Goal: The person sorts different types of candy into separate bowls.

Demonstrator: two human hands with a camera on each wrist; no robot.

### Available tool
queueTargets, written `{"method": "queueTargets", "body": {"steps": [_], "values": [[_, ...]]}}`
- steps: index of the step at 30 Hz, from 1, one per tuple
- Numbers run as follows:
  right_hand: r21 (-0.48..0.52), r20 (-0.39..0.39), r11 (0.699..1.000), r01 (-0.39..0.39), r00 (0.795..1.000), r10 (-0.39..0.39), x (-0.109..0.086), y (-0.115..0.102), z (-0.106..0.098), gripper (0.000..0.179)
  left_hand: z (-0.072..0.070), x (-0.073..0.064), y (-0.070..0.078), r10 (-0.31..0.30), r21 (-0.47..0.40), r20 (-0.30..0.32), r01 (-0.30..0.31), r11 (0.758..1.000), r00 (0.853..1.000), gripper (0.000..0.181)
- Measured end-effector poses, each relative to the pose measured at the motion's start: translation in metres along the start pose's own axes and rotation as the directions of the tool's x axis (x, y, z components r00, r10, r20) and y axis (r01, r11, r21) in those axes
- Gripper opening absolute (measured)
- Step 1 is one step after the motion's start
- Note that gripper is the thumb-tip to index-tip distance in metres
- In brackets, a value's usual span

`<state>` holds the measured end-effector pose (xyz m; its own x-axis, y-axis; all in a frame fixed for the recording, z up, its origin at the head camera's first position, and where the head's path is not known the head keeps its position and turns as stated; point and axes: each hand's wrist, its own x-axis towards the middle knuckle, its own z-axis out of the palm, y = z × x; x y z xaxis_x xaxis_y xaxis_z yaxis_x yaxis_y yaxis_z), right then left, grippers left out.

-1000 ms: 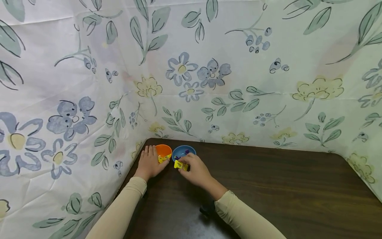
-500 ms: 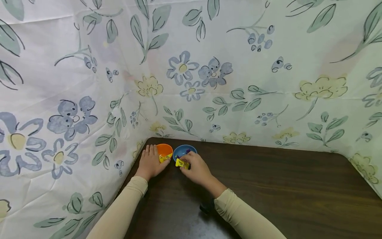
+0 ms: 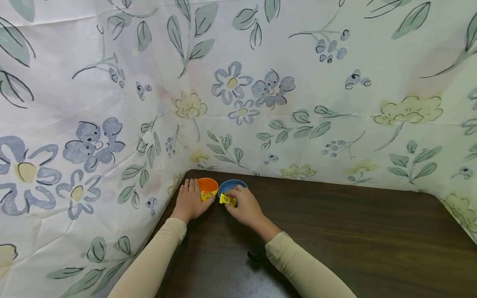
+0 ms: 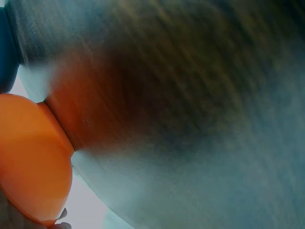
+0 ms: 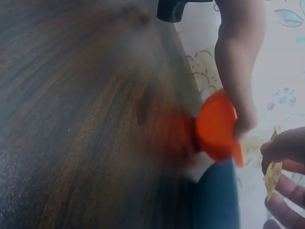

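Note:
In the head view, an orange bowl (image 3: 208,183) holds yellow wrapped candies (image 3: 209,194). My left hand (image 3: 189,202) holds this bowl, fingers along its left side and thumb by the near rim. In the left wrist view, the orange bowl (image 4: 38,157) shows from outside, with fingertips (image 4: 63,225) at its edge. Close on the right stands a blue bowl (image 3: 232,182), its contents mostly hidden by my right hand (image 3: 246,207). That hand pinches a yellow wrapped candy (image 3: 227,200) above the blue bowl's near rim. The candy (image 5: 272,175) appears edge-on between thumb and fingers in the right wrist view.
Both bowls stand at the far left corner of a dark wooden table (image 3: 335,231). Floral cloth (image 3: 283,136) rises behind the table and along its left side. A small black object (image 3: 254,255) shows below my right wrist.
My right hand, still pinching the yellow candy, has moved slightly farther over the blue bowl, covering the purple pieces seen before. My left hand stays at the orange bowl. The head view has shifted a little.

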<state>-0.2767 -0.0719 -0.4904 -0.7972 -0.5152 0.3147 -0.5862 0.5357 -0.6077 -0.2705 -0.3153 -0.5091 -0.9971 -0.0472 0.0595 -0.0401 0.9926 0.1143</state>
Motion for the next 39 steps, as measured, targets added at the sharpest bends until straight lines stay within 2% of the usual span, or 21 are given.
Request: {"method": "queueTargets", "body": {"steps": [6,13,20,35,39], "values": [[-0.040,-0.003,0.999,0.001,1.000,-0.001,0.003,0.001,0.006,0.030,-0.001,-0.001,0.002,0.001,0.007,0.010,-0.001,1.000,1.000,0.107],[-0.078,-0.002,0.997,-0.009,1.000,0.009,0.009,-0.003,0.011,0.029,-0.001,-0.004,0.002,0.019,0.031,-0.019,-0.018,0.999,1.000,0.105],[-0.103,-0.006,0.995,0.005,1.000,-0.005,0.019,-0.007,0.017,0.029,-0.002,-0.007,0.001,0.021,0.021,-0.021,-0.021,1.000,1.000,0.103],[-0.044,0.004,0.999,-0.007,1.000,0.008,0.047,-0.022,0.022,0.024,-0.002,-0.008,0.000,0.015,0.028,-0.002,-0.015,1.000,1.000,0.105],[-0.055,0.002,0.998,-0.041,0.999,0.042,0.053,-0.028,0.026,0.029,-0.002,-0.008,-0.001,0.033,0.031,0.008,-0.033,0.999,0.999,0.104]]}}
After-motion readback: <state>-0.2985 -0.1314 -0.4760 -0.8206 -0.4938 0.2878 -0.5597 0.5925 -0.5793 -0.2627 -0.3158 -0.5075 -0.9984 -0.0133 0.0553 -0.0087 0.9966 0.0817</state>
